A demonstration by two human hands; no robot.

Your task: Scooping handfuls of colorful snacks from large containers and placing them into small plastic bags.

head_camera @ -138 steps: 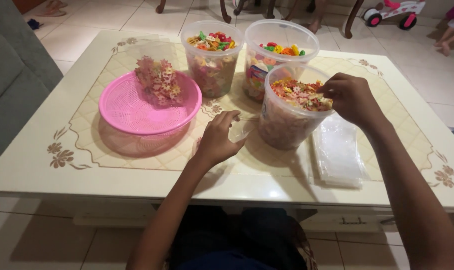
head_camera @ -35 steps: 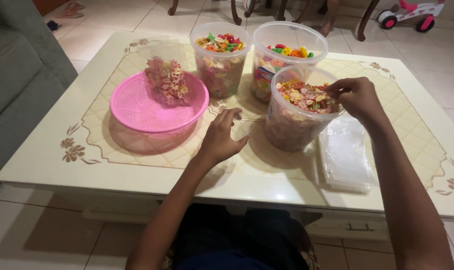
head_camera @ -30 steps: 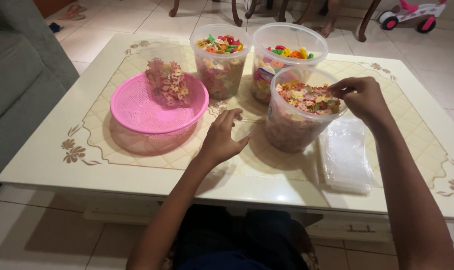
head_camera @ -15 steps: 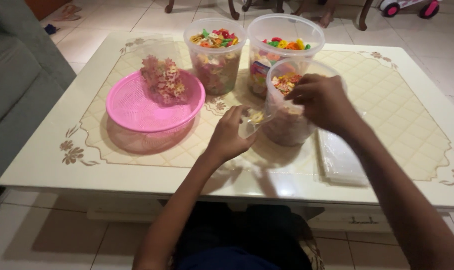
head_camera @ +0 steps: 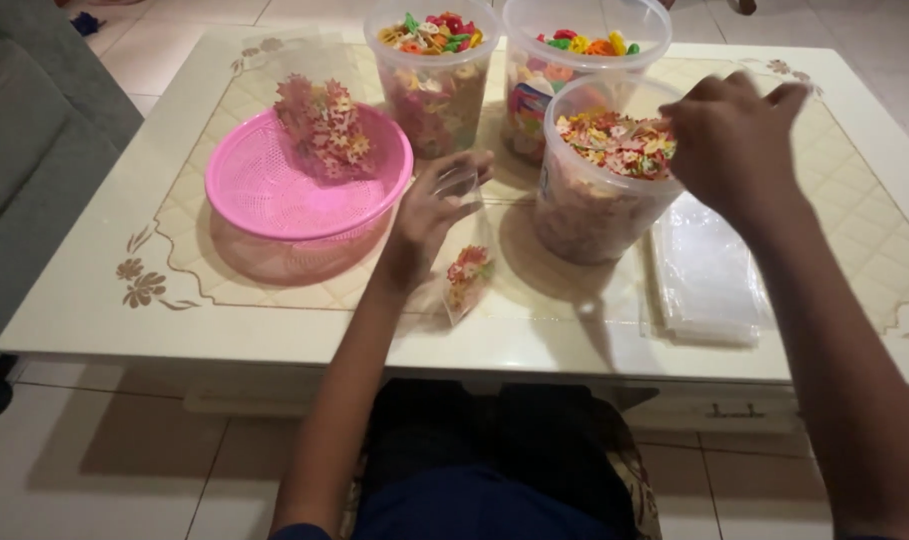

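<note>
Head view: cream table [head_camera: 94, 300].
Left hand [head_camera: 429, 215]: pinching open small clear plastic bag [head_camera: 467, 270], some colourful pieces inside, near pink bowl [head_camera: 274, 195].
Right hand [head_camera: 734, 145]: fingers bunched over nearest clear tub of colourful pieces [head_camera: 599, 190]; contents of grip unclear.

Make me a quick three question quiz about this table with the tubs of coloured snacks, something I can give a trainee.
1. True or false: the left hand holds a small clear plastic bag with some coloured pieces in it.
2. Which container is the right hand over? A the round pink plastic basket; B the nearest clear plastic tub; C the stack of empty clear bags.
3. How many clear tubs of coloured pieces stand on the cream table?

Key: 1 true; 2 B; 3 three.
</note>
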